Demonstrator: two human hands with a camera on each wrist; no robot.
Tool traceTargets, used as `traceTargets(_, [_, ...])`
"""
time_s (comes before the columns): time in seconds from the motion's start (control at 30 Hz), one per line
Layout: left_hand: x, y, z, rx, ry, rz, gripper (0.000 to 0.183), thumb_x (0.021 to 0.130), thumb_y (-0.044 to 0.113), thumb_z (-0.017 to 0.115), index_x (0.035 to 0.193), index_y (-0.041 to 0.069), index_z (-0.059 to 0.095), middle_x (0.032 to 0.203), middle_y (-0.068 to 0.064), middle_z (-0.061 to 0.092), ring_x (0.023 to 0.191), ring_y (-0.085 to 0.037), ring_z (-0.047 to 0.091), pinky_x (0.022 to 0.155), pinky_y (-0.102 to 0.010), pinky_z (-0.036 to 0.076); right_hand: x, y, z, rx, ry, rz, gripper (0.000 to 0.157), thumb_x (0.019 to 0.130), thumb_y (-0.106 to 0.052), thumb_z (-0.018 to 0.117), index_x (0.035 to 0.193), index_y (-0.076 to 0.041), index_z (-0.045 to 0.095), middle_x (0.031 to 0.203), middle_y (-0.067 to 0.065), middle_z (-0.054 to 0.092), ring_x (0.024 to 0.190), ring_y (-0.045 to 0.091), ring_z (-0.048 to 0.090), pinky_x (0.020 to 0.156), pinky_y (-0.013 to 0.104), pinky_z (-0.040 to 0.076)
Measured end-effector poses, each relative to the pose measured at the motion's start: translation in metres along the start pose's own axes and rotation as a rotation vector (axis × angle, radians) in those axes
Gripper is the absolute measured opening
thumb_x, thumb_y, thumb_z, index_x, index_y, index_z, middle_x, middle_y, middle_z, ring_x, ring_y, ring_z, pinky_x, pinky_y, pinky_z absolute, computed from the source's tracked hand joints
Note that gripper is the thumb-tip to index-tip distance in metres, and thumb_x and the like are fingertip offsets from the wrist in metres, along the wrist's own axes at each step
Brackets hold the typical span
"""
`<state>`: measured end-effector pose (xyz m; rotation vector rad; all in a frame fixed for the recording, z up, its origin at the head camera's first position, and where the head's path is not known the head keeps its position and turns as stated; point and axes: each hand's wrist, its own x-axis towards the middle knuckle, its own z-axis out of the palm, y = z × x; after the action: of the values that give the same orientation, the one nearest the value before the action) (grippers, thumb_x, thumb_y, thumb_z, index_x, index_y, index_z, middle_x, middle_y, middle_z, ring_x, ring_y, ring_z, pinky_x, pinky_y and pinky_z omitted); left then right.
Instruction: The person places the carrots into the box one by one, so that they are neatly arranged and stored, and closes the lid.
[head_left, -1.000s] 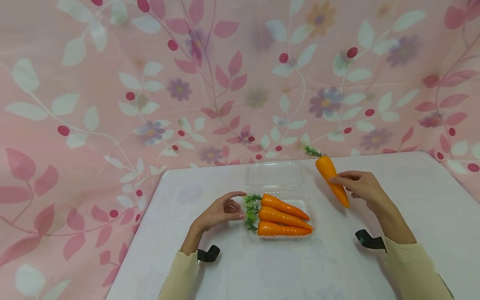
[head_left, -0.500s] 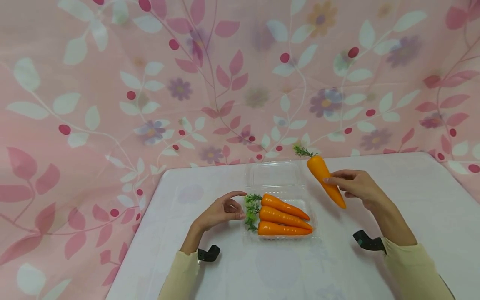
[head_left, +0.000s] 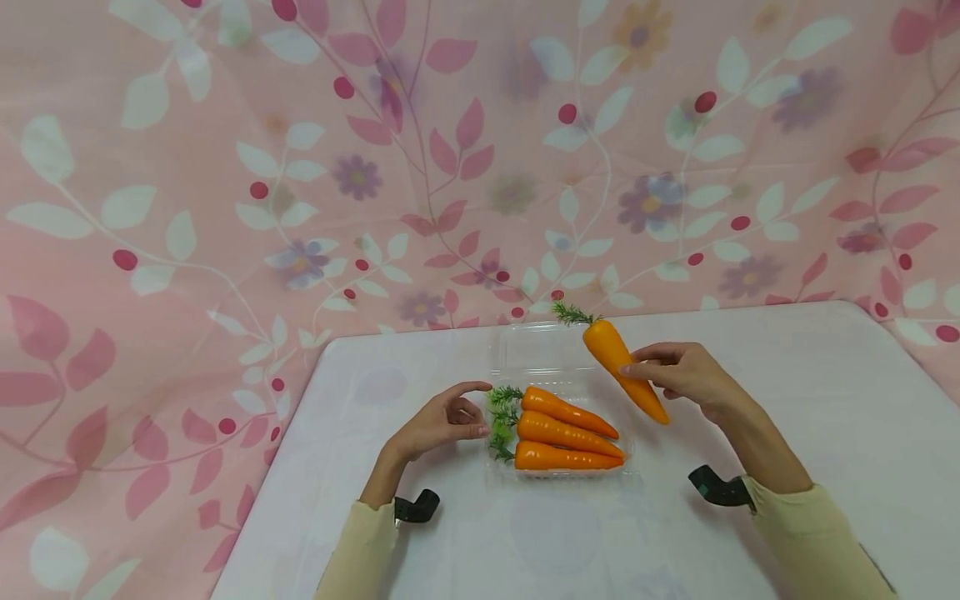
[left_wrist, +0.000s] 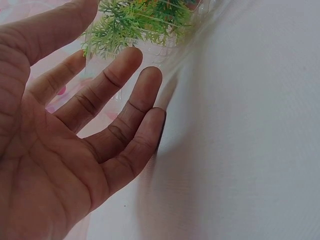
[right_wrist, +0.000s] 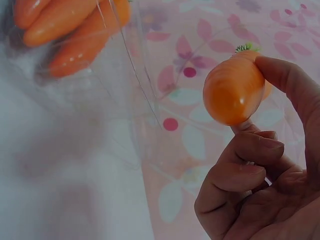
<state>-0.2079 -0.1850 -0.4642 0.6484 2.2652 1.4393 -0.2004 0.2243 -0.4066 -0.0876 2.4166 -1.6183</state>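
My right hand (head_left: 693, 379) pinches an orange carrot (head_left: 609, 348) between thumb and fingers. The carrot is tilted, its leafy green top towards the back left, and it hangs above the table, right of a clear plastic clamshell box (head_left: 628, 454). In the right wrist view its tip end (right_wrist: 234, 97) faces the camera. Three carrots (head_left: 566, 429) lie side by side in the box, green tops to the left. My left hand (head_left: 441, 423) is at the box's left edge, thumb and index finger spread at the rim. In the left wrist view its fingers are loosely extended beside the green tops (left_wrist: 145, 22).
The box's clear lid (head_left: 543, 346) lies folded back behind it, partly overlapped by the held carrot's leaves. A white cloth covers the table (head_left: 810, 400). Behind stands a pink floral backdrop (head_left: 480, 167). A black wrist camera (head_left: 720, 486) sits at the right sleeve.
My right hand has moved left with the carrot, bringing its leafy top over the lid. My left hand and the three carrots in the box have stayed in place.
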Motion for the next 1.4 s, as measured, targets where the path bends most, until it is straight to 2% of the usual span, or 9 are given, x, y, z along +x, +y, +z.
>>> traceTargets(0.3, [0.001, -0.001, 0.0, -0.004, 0.002, -0.004, 0.065, 0.086, 0.016, 0.078, 0.144, 0.021, 0.048, 0.1, -0.01, 0.067, 0.092, -0.027, 0.065, 0.087, -0.043, 0.05, 0.0, -0.005, 0.017, -0.003, -0.042, -0.004, 0.053, 0.084, -0.039, 0.078, 0.119, -0.001, 0.067, 0.094, 0.008, 0.069, 0.094, 0.038, 0.054, 0.066, 0.033, 0.046])
traceTargets(0.63, [0.001, 0.002, 0.002, -0.014, -0.013, -0.013, 0.067, 0.087, 0.005, 0.075, 0.147, 0.006, 0.043, 0.103, -0.021, 0.065, 0.094, -0.039, 0.062, 0.086, -0.041, 0.052, 0.002, -0.008, 0.032, -0.005, -0.068, -0.035, 0.048, 0.081, -0.036, 0.081, 0.112, -0.002, 0.07, 0.079, 0.011, 0.061, 0.079, 0.035, 0.052, 0.06, 0.031, 0.044])
traceTargets(0.73, [0.001, 0.003, 0.002, -0.009, -0.006, -0.016, 0.068, 0.087, 0.006, 0.075, 0.147, 0.008, 0.043, 0.103, -0.019, 0.065, 0.094, -0.037, 0.063, 0.086, -0.041, 0.051, 0.002, -0.008, 0.036, -0.009, -0.085, -0.059, 0.045, 0.08, -0.034, 0.082, 0.11, -0.002, 0.071, 0.078, 0.016, 0.059, 0.071, 0.027, 0.051, 0.057, 0.029, 0.042])
traceTargets(0.83, [-0.001, 0.005, 0.002, -0.006, 0.008, -0.022, 0.067, 0.087, 0.01, 0.076, 0.147, 0.012, 0.045, 0.103, -0.015, 0.066, 0.094, -0.033, 0.064, 0.085, -0.041, 0.05, 0.001, -0.009, 0.039, -0.017, -0.097, -0.083, 0.043, 0.08, -0.033, 0.082, 0.108, -0.002, 0.071, 0.075, 0.015, 0.056, 0.066, 0.02, 0.048, 0.056, 0.027, 0.04])
traceTargets(0.97, [-0.001, 0.005, 0.001, -0.014, 0.011, -0.017, 0.067, 0.086, 0.015, 0.078, 0.145, 0.017, 0.047, 0.102, -0.012, 0.067, 0.093, -0.03, 0.064, 0.085, -0.041, 0.051, 0.001, -0.011, 0.045, -0.024, -0.106, -0.101, 0.04, 0.079, -0.032, 0.083, 0.105, -0.003, 0.072, 0.07, 0.006, 0.053, 0.067, 0.02, 0.048, 0.058, 0.027, 0.04])
traceTargets(1.17, [-0.001, 0.002, 0.0, -0.012, 0.001, -0.006, 0.066, 0.086, 0.019, 0.079, 0.145, 0.018, 0.048, 0.1, -0.009, 0.067, 0.091, -0.027, 0.065, 0.084, -0.04, 0.051, -0.001, -0.014, 0.053, -0.06, -0.133, -0.128, 0.035, 0.079, -0.03, 0.083, 0.101, -0.004, 0.073, 0.07, 0.004, 0.049, 0.07, 0.021, 0.048, 0.063, 0.027, 0.041])
traceTargets(1.4, [-0.002, 0.001, 0.0, -0.002, -0.003, -0.001, 0.067, 0.086, 0.022, 0.079, 0.145, 0.019, 0.047, 0.101, -0.008, 0.067, 0.092, -0.025, 0.065, 0.085, -0.04, 0.051, -0.004, -0.016, 0.062, -0.074, -0.15, -0.18, 0.03, 0.079, -0.026, 0.084, 0.097, -0.005, 0.074, 0.065, 0.003, 0.045, 0.062, 0.017, 0.042, 0.057, 0.026, 0.033])
